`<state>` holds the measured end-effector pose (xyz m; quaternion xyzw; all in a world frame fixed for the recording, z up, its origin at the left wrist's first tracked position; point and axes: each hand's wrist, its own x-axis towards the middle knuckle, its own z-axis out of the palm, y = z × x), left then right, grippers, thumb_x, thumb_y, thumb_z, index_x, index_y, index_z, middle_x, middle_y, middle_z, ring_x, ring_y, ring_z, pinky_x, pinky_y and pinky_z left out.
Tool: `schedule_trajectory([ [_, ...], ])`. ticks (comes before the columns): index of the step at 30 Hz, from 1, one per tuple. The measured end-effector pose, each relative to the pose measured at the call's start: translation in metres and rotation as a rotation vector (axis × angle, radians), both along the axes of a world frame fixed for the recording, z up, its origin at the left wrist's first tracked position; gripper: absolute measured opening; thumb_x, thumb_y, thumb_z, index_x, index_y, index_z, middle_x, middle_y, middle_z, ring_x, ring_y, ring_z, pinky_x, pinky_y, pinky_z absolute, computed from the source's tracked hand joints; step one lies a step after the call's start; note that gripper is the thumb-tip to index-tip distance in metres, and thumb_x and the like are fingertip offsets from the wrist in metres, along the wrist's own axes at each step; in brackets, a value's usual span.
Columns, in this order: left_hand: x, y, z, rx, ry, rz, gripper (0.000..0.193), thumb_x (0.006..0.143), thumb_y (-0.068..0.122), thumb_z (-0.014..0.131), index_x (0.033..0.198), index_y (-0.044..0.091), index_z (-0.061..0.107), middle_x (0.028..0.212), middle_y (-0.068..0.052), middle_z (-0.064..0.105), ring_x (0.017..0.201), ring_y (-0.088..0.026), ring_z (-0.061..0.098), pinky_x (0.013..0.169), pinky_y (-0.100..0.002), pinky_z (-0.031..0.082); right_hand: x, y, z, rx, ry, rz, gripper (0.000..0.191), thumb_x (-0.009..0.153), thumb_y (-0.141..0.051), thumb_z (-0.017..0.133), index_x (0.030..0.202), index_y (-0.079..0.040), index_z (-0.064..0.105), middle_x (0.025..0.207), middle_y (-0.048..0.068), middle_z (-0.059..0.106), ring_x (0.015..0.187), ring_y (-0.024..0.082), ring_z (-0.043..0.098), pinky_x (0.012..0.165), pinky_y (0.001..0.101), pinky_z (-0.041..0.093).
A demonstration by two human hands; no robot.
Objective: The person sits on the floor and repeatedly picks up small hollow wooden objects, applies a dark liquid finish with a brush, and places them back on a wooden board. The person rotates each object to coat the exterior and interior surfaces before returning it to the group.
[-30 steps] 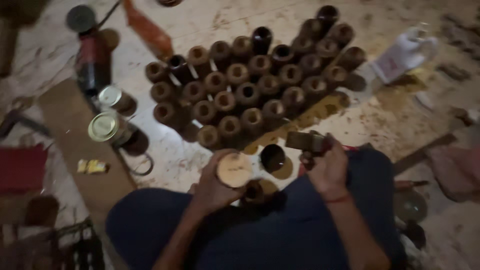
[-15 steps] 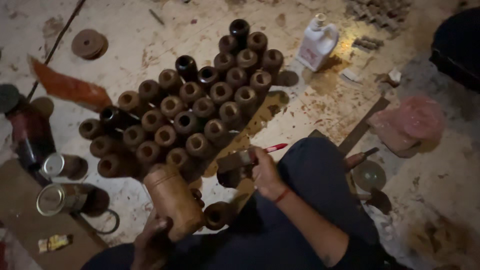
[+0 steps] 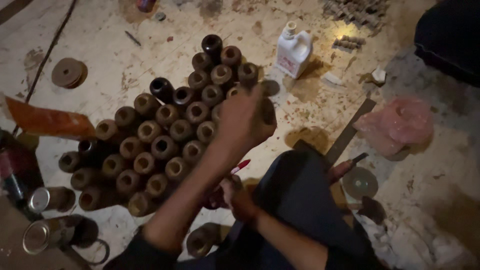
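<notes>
Several brown hollow cylinders [image 3: 150, 145] stand packed upright in a cluster on the floor. My left hand [image 3: 242, 120] reaches across to the cluster's right edge and is shut on one brown cylinder [image 3: 268, 113], holding it just above or against the outer row. My right hand [image 3: 234, 194] stays low by my knee, closed around a red-tipped stick [image 3: 241, 166] that pokes out upward. Another cylinder [image 3: 200, 241] lies on the floor below my right hand.
A white plastic jug [image 3: 294, 50] stands beyond the cluster. A pink plastic bag [image 3: 400, 125] and a grey disc [image 3: 360, 183] lie to the right. Two tin cans [image 3: 42, 200] and a dark bottle [image 3: 15, 165] sit at the left, with an orange packet [image 3: 47, 120] and a round disc [image 3: 67, 72].
My left hand has carried the cylinder from near my lap up to the right edge of the cluster. My right hand has dropped lower. The view has shifted right.
</notes>
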<state>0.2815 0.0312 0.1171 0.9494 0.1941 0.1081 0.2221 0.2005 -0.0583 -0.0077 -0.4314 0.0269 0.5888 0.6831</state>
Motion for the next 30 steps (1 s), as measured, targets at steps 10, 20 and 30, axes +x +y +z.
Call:
schedule_trajectory([
  [10, 0.089, 0.012, -0.098, 0.175, -0.121, -0.197, 0.036, 0.07, 0.014, 0.077, 0.101, 0.01, 0.059, 0.097, -0.018, 0.065, 0.099, -0.043, 0.061, 0.081, -0.057, 0.043, -0.012, 0.005, -0.004, 0.108, -0.013, 0.02, 0.041, 0.102, -0.032, 0.059, 0.133, -0.007, 0.052, 0.121, 0.009, 0.058, 0.106, 0.023, 0.056, 0.088, 0.0381, 0.045],
  [20, 0.096, -0.004, -0.115, 0.152, 0.095, -0.232, 0.048, 0.072, 0.017, 0.08, 0.114, 0.014, 0.058, 0.103, -0.017, 0.063, 0.099, -0.039, 0.062, 0.086, -0.055, 0.04, -0.02, -0.004, -0.009, 0.235, -0.006, 0.057, 0.06, 0.102, -0.032, 0.062, 0.153, -0.006, 0.043, 0.151, 0.009, 0.052, 0.139, 0.025, 0.048, 0.115, 0.039, 0.04],
  [30, 0.095, 0.003, -0.103, 0.131, 0.085, -0.232, 0.081, 0.068, 0.023, 0.084, 0.139, 0.012, 0.047, 0.116, -0.022, 0.061, 0.111, -0.042, 0.058, 0.089, -0.061, 0.04, -0.015, -0.003, -0.004, 0.207, -0.092, 0.07, 0.062, 0.098, -0.031, 0.066, 0.151, -0.009, 0.044, 0.147, 0.005, 0.057, 0.133, 0.018, 0.056, 0.109, 0.0342, 0.048],
])
